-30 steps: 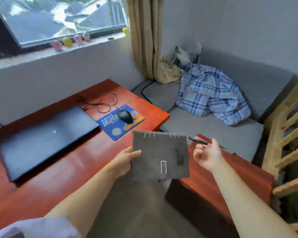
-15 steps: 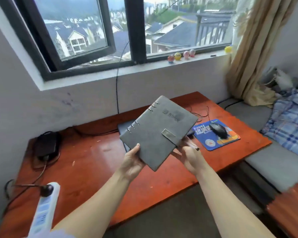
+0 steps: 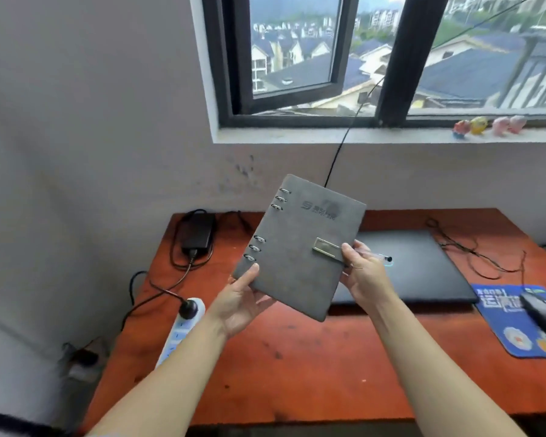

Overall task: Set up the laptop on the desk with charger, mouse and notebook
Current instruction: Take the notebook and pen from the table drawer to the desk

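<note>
I hold a grey ring-bound notebook (image 3: 300, 244) tilted in the air above the red-brown desk (image 3: 297, 367). My left hand (image 3: 240, 301) grips its lower left corner. My right hand (image 3: 364, 275) holds its right edge by the clasp, with a pen (image 3: 377, 257) pinched in the same fingers. A closed black laptop (image 3: 423, 266) lies flat on the desk behind the notebook. The black mouse (image 3: 542, 313) sits on a blue mouse pad (image 3: 511, 323) at the right. The black charger brick (image 3: 197, 231) rests at the desk's back left corner.
A white power strip (image 3: 178, 332) with one plug in it hangs over the desk's left edge. Thin black cables (image 3: 473, 250) lie loose behind the laptop. Small toy figures (image 3: 489, 125) line the window sill. A grey wall stands to the left.
The view has swung left from the sofa to the desk. The notebook has come over the desk's left half, and my right hand has taken hold of its right edge.
</note>
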The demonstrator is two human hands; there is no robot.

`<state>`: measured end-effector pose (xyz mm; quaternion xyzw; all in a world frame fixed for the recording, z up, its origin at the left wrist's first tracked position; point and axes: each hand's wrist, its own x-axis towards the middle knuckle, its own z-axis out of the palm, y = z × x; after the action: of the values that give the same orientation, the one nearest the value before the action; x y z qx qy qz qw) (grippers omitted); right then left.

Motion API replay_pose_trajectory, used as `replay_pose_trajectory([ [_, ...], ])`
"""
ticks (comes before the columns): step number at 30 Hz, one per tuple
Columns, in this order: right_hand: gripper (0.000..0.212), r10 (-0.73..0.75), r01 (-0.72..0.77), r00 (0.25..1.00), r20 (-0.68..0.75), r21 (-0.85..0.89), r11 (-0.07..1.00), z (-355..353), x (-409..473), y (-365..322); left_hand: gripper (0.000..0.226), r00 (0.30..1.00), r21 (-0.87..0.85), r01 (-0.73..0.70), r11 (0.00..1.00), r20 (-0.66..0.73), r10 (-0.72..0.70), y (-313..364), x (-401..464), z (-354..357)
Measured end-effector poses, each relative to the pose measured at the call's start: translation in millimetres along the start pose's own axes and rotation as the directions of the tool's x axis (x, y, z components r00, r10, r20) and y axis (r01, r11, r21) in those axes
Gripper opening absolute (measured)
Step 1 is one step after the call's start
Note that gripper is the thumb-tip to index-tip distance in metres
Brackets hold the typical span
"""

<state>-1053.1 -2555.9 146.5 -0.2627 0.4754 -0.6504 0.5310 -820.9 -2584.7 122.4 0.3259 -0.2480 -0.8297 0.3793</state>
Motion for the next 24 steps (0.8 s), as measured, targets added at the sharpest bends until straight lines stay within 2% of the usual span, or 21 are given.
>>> replay_pose_trajectory([
  [2, 0.016, 0.049, -0.042, 0.997, 0.06, -0.118, 0.992, -6.1, 6.4, 0.0, 0.029, 0.996, 0.019, -0.042, 0.999, -0.08, 0.044, 18.4, 0.8, -21.5],
  [4, 0.018, 0.099, -0.07, 0.991, 0.09, -0.282, 0.957, -8.1, 10.1, 9.3, 0.023, 0.993, 0.241, 0.001, 0.971, -0.119, 0.029, 26.9, 2.6, -35.2],
  [6, 0.022, 0.106, -0.067, 0.992, 0.064, -0.436, 0.897, -3.8, 9.7, 32.5, 0.022, 0.986, 0.498, 0.101, 0.861, -0.166, -0.019, 12.9, 10.7, -42.2],
  [7, 0.022, 0.091, -0.063, 0.995, 0.034, -0.491, 0.869, -0.7, 8.5, 49.1, 0.02, 0.972, 0.551, 0.143, 0.822, -0.233, -0.013, 0.8, 15.5, -44.7],
  [10, 0.03, 0.041, -0.11, 0.992, -0.117, -0.682, 0.723, 4.6, 1.2, 101.9, 0.019, 0.88, 0.512, 0.191, 0.838, -0.467, 0.085, -34.1, 26.5, -61.5],
  [13, 0.042, 0.039, -0.118, 0.992, -0.121, -0.767, 0.63, 2.1, -0.2, 139.7, 0.023, 0.798, 0.559, 0.229, 0.797, -0.576, 0.175, -54.6, 36.9, -82.0],
  [16, 0.051, 0.076, -0.113, 0.993, -0.085, -0.821, 0.56, -3.6, 5.3, 159.3, 0.026, 0.766, 0.679, 0.29, 0.675, -0.587, 0.261, -64.0, 46.7, -86.6],
  [20, 0.051, 0.037, -0.073, 0.997, -0.063, -0.863, 0.499, -11.2, 14.5, 164.9, 0.038, 0.768, 0.827, 0.369, 0.424, -0.528, 0.362, -68.0, 61.7, -85.9],
  [21, 0.05, 0.031, -0.061, 0.998, -0.053, -0.869, 0.492, -12.9, 16.3, 164.9, 0.04, 0.762, 0.838, 0.383, 0.39, -0.525, 0.379, -69.2, 62.8, -85.9],
  [24, 0.049, 0.034, -0.021, 0.999, -0.007, -0.89, 0.455, -17.2, 18.8, 161.2, 0.045, 0.768, 0.838, 0.398, 0.373, -0.527, 0.364, -71.5, 61.1, -88.4],
])
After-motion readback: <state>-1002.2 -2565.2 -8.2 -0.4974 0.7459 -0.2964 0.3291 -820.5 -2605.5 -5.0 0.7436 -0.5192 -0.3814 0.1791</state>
